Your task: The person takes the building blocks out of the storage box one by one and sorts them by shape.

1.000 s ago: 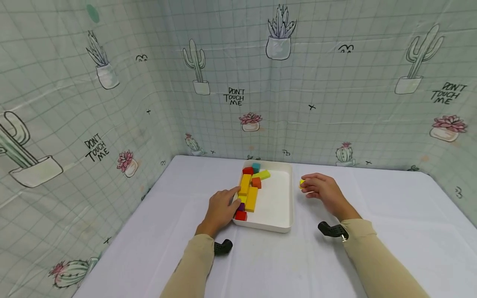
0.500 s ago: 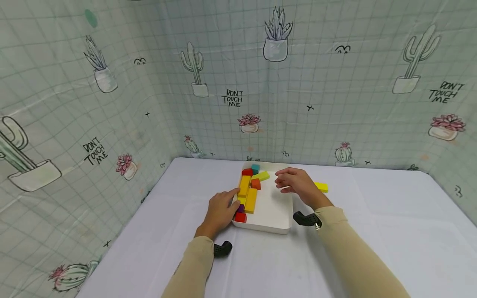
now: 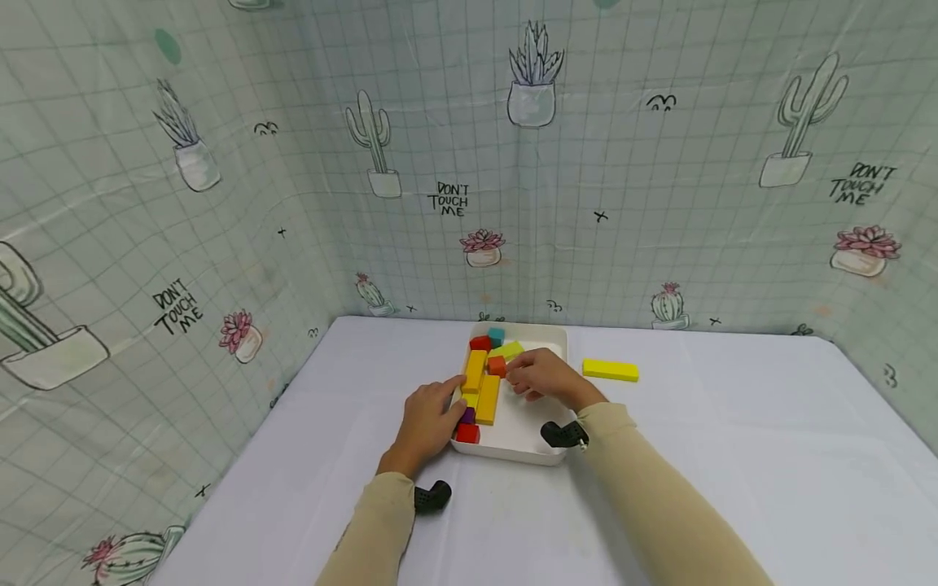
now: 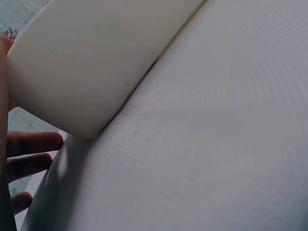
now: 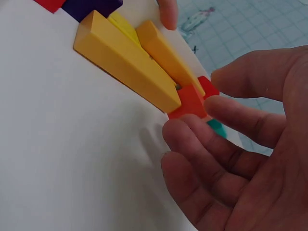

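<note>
Both hands are at the white tray (image 3: pixel 545 446); my left hand (image 3: pixel 428 419) rests with relaxed fingers on its left rim, holding nothing; my right hand (image 3: pixel 538 376) reaches in from the right with fingers spread apart, just beside the orange cube (image 3: pixel 497 365), and I cannot tell if they touch it. Cube lies left of these fingers, so the right hand is nearer; two long orange blocks (image 3: pixel 487 398) run front to back beside it. One yellow bar (image 3: pixel 610 370) lies on the desk, right of the tray.

A small orange block (image 3: pixel 497 365) lies flat in the white tray (image 3: pixel 545 450), touching two long yellow-orange blocks (image 3: pixel 481 386).
</note>
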Demonstrator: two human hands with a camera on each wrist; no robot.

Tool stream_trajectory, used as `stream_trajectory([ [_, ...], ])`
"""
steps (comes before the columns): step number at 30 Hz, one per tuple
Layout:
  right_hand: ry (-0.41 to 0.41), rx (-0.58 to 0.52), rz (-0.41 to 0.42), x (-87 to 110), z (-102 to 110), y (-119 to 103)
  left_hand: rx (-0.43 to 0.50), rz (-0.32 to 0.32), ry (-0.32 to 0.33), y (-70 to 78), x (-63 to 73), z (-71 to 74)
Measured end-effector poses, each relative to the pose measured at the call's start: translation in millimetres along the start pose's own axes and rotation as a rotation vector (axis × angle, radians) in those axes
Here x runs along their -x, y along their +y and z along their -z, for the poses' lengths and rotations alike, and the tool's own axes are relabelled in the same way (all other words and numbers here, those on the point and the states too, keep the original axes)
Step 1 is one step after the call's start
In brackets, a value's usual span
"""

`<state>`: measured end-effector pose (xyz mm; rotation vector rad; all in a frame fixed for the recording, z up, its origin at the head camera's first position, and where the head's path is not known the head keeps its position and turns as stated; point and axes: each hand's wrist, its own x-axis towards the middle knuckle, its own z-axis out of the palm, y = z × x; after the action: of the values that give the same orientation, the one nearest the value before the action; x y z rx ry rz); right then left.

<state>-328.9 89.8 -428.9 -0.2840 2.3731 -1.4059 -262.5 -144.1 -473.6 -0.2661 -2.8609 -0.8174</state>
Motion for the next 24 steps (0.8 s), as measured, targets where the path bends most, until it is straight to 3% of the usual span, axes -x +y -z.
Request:
stream_trajectory([
  [9,-0.022,0.037,-0.033,-6.2,-10,0,0.004,-0.005,0.0,2.2,-0.9,1.6],
  [16,-0.04,0.138,0.02,-7.0,-18,5,0.005,-0.008,0.003,1.4,0.7,0.2],
  [24,-0.025,0.163,0.026,-4.2,-21,7,0.013,0.006,-0.002,1.1,2.4,0.7],
])
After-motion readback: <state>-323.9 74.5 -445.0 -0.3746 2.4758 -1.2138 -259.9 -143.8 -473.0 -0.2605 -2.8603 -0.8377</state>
